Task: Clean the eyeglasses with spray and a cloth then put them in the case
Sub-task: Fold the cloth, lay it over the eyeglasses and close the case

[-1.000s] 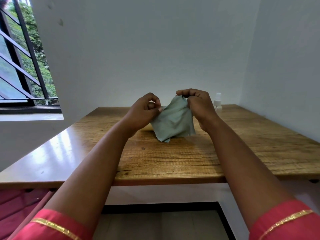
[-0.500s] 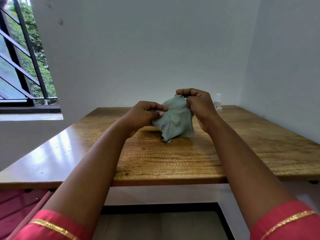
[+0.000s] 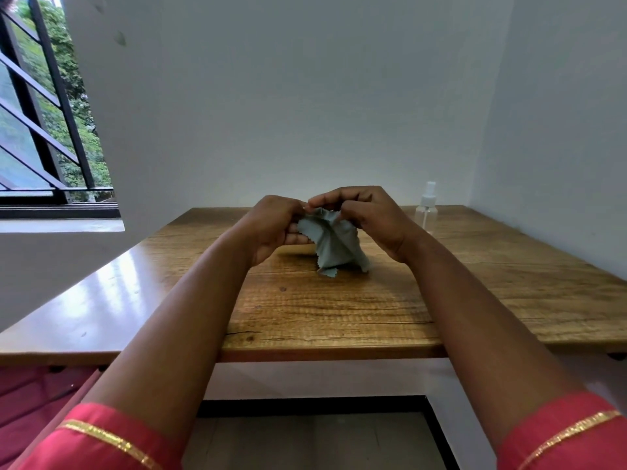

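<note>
Head view: grey-green cloth is being held bunched between both hands, above the middle of the wooden surface; its lower pinked corners are hanging down and reaching the wood or just short of it, cannot tell which. Eyeglasses are not visible; whether they are sitting inside the bunched cloth cannot be told.

Left hand is gripping the cloth's left side, fingers curled under it, grip narrow and closed on the fabric. Right hand is pinching the top of the cloth from above, thumb and fingertips meeting the left hand's at the upper fold; grip likewise closed on the cloth. Both forearms are reaching out over the near edge of the surface; red sleeves with gold trim are showing at the bottom corners.

Clear spray bottle with white nozzle is standing upright at the far right of the surface, near the wall corner, apart from the hands.

Barred window with foliage behind is sitting at upper left
</note>
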